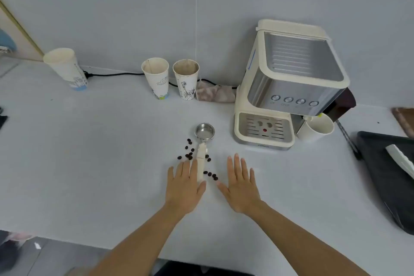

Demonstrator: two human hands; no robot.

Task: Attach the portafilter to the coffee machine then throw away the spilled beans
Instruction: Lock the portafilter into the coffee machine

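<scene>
The portafilter (pixel 202 148) lies on the white counter, its steel basket pointing away from me and its cream handle toward me. Several dark coffee beans (pixel 189 154) are scattered on both sides of the handle. A cream and steel coffee machine (pixel 289 87) stands to the right, its drip tray facing me. My left hand (pixel 185 186) rests flat with fingers apart, its fingertips beside the end of the handle. Flat on the counter to the right of the handle lies my right hand (pixel 240 185), fingers spread and holding nothing.
Three paper cups (pixel 156 77) stand along the back wall, with a black cable and a crumpled cloth (pixel 215 93) behind them. A white cup (pixel 317 127) sits right of the machine. A black tray (pixel 389 175) occupies the right edge. The counter's front edge runs below my forearms.
</scene>
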